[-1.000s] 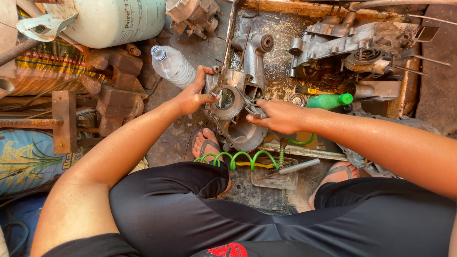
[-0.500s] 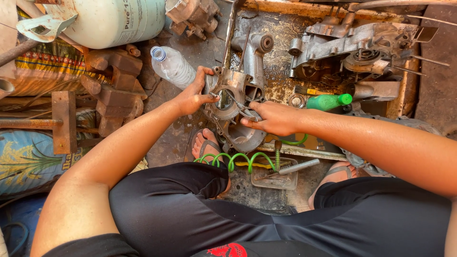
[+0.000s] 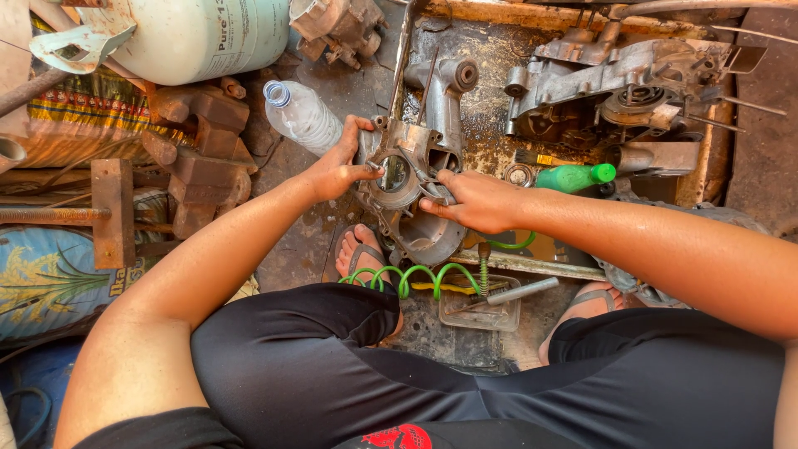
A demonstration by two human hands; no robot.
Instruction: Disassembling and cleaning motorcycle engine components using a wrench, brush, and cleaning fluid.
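Apparently both hands [image 3: 337, 166] [image 3: 478, 199] grip the engine casing [image 3: 416, 195], hiding its centre.

The scene is lit by warm, even daylight, strongest across the upper right. Sheen is seen on the right forearm [image 3: 665, 249] and on the gas cylinder [image 3: 199, 37]. Soft shadows are cast beneath the engine casing [image 3: 416, 179] and between the legs. Focus is held sharply at the centre; detail is softened slightly toward the corners, where wide-angle stretching is noticed. No motion blur is seen.
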